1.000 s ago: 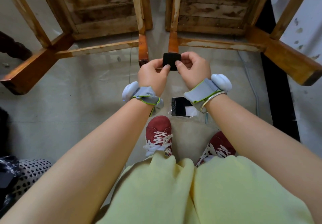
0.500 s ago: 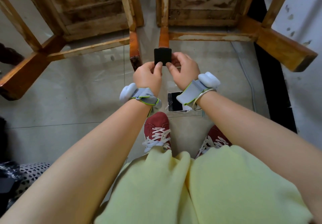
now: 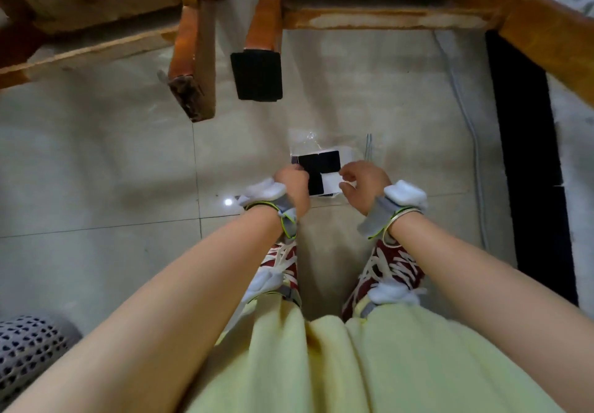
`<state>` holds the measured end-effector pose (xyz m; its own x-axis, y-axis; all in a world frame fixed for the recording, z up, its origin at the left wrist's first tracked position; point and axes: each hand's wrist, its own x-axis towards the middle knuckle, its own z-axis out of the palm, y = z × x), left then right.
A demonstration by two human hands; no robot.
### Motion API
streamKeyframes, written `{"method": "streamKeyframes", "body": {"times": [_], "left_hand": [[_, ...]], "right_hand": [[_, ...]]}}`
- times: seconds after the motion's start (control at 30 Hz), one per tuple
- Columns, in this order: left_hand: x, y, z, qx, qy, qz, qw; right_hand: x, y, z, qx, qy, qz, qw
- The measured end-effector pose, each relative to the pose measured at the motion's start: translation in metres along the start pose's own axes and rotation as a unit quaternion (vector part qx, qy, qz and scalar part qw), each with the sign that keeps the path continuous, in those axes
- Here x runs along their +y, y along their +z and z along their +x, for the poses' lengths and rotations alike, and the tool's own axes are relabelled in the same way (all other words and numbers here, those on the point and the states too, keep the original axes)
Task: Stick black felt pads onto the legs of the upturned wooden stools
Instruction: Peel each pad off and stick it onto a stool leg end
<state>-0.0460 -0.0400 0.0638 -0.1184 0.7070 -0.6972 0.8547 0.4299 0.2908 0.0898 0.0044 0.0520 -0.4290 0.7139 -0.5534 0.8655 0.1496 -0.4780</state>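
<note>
On the tiled floor (image 3: 96, 162), between our hands, lies the sheet of black felt pads (image 3: 316, 170). Our left hand (image 3: 294, 184) is curled at its left edge, our right hand (image 3: 363, 183) loosely curled beside it; grip undeterminable. One felt pad (image 3: 256, 75) covers the right stool's leg (image 3: 263, 24); the left stool's leg (image 3: 193, 69) is bare.

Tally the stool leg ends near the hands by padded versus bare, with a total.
Padded leg end: 1, the black felt pad on the right stool's leg.
Bare leg end: 1, the left stool's worn leg end.
Total: 2.
</note>
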Motion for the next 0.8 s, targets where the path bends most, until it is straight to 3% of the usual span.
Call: {"method": "streamKeyframes", "body": {"times": [0.2,0.5,0.67,0.8], "left_hand": [[-0.006,0.038,0.037,0.036,0.057,-0.012,0.998],[-0.023,0.053,0.053,-0.013,0.06,0.007,0.998],[-0.026,0.047,0.057,-0.058,0.073,0.011,0.996],[-0.026,0.047,0.056,-0.048,0.084,0.007,0.995]], "right_hand": [[0.012,0.022,0.037,0.002,-0.018,-0.054,0.998],[0.023,0.039,0.06,-0.05,0.027,-0.081,0.995],[0.024,0.04,0.064,-0.031,0.018,-0.085,0.996],[0.026,0.041,0.064,0.027,0.001,-0.07,0.997]]}}
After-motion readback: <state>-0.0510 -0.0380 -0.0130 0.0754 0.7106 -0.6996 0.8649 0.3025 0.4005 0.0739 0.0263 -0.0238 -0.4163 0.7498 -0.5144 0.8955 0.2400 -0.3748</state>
